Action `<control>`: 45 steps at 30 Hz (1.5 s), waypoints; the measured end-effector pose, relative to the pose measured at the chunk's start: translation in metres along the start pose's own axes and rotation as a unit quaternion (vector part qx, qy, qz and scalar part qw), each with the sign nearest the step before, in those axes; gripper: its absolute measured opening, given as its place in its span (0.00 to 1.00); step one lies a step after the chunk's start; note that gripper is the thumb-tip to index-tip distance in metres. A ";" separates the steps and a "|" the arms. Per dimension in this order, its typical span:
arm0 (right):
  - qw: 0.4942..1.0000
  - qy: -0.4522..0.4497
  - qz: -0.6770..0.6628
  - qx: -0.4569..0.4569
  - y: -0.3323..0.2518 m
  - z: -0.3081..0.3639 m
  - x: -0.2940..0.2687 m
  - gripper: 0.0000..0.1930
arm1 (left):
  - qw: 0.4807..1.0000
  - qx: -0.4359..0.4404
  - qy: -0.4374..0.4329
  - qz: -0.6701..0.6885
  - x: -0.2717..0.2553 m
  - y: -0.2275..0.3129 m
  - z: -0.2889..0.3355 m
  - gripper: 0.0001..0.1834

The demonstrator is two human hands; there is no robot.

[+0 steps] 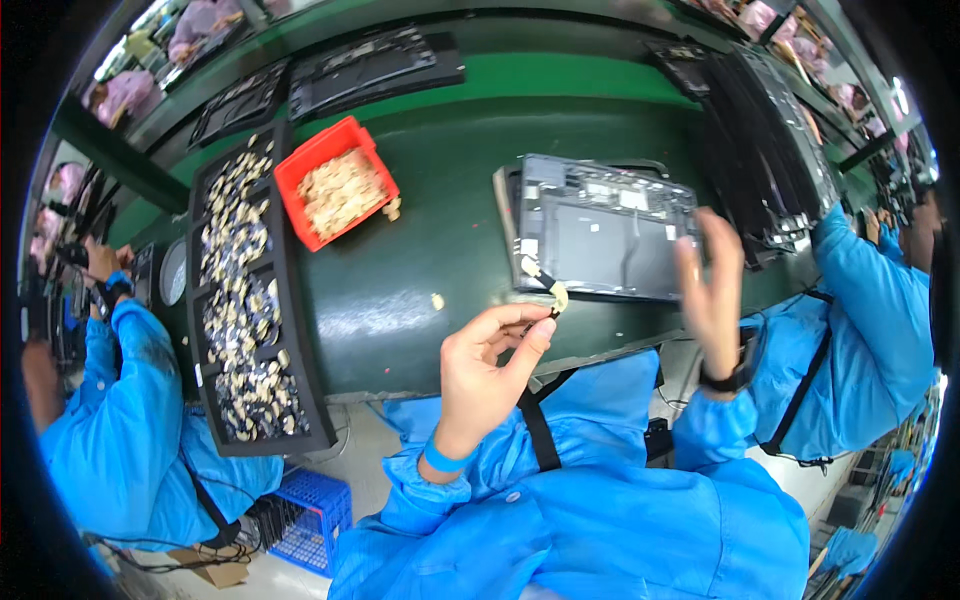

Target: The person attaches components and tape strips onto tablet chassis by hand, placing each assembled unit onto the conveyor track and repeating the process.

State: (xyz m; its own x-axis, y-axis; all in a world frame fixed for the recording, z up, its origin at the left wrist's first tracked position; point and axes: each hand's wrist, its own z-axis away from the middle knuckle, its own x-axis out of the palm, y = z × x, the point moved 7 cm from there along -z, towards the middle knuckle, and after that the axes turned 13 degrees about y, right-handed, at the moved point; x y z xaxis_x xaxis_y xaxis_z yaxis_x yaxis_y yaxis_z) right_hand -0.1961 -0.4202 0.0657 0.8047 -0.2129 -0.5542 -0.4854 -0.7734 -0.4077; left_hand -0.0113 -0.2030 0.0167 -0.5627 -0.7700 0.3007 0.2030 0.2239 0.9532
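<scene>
My left hand point(490, 370) is closed, pinching a short, bent black-and-cream strip point(545, 280) between thumb and fingertips. The strip reaches over the front left corner of an opened, dark laptop base point(600, 245), whose circuit board lies bare along its far side; I cannot tell whether it touches. This base rests on at least one other flat part. Beside its right edge, my right hand point(715, 290) is slightly blurred, fingers apart and stretched away from me, with nothing visible in it. Any contact between that hand and the base cannot be made out.
A long black tray point(318, 400) of small black-and-cream pieces stands left, beside a red bin point(290, 190) of cream pieces. Stacked laptop parts point(770, 150) stand right; others point(365, 70) line the back. Co-workers in blue point(120, 420) sit on both sides. A blue crate point(312, 520) is below left.
</scene>
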 end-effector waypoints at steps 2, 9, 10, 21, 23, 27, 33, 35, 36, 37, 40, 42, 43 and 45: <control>0.953 -0.182 -0.176 0.163 -0.054 0.020 0.019 0.17 | 1.000 -0.002 -0.014 0.001 0.009 -0.005 -0.002 0.10; 0.861 -0.130 -0.423 0.248 -0.101 0.042 0.063 0.10 | 0.966 0.166 0.104 -0.168 -0.008 0.017 -0.011 0.12; 0.884 -0.132 -0.401 0.203 -0.099 0.036 0.058 0.11 | 0.954 0.197 0.120 -0.192 -0.006 0.023 -0.017 0.13; 0.779 -0.264 -0.531 0.203 -0.114 0.035 0.074 0.14 | 0.970 0.125 0.030 -0.206 -0.010 0.036 -0.029 0.11; 0.819 -0.250 -0.495 0.148 -0.110 0.028 0.071 0.12 | 0.949 0.144 0.026 -0.278 -0.003 0.044 -0.028 0.10; 0.824 -0.171 -0.512 0.169 -0.106 0.028 0.080 0.09 | 0.907 0.291 0.040 -0.303 0.000 0.062 -0.038 0.05; 0.776 -0.343 -0.444 0.288 -0.118 0.019 0.108 0.13 | 0.656 0.470 0.271 -0.526 -0.077 0.115 -0.112 0.26; 0.799 -0.341 -0.421 0.260 -0.123 0.013 0.117 0.14 | 0.669 0.467 0.266 -0.513 -0.074 0.123 -0.103 0.21; 0.794 -0.335 -0.435 0.261 -0.124 0.013 0.122 0.14 | 0.706 0.468 0.234 -0.477 -0.066 0.119 -0.093 0.15; 0.789 -0.327 -0.446 0.267 -0.121 0.014 0.122 0.14 | 0.721 0.501 0.149 -0.454 -0.049 0.108 -0.078 0.10; 0.790 -0.356 -0.425 0.262 -0.120 0.015 0.118 0.12 | 0.745 0.503 0.016 -0.437 -0.005 0.087 -0.047 0.12; 0.802 -0.367 -0.405 0.240 -0.123 0.014 0.112 0.11 | 0.764 0.485 0.000 -0.425 0.001 0.078 -0.049 0.14; 0.803 -0.368 -0.403 0.241 -0.122 0.013 0.109 0.11 | 0.773 0.475 -0.012 -0.421 -0.002 0.072 -0.053 0.14; 0.854 -0.341 -0.368 0.138 -0.127 0.006 0.101 0.12 | 0.782 0.464 -0.023 -0.417 -0.004 0.069 -0.056 0.15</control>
State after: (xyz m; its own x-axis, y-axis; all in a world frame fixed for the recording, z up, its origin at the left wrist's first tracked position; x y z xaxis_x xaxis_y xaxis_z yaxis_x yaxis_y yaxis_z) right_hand -0.0551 -0.3399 0.0577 0.5862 0.7404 -0.3288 -0.0717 -0.3568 -0.9314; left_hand 0.0499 -0.2186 0.0794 -0.2221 -0.8620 -0.4557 -0.9054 0.0089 0.4245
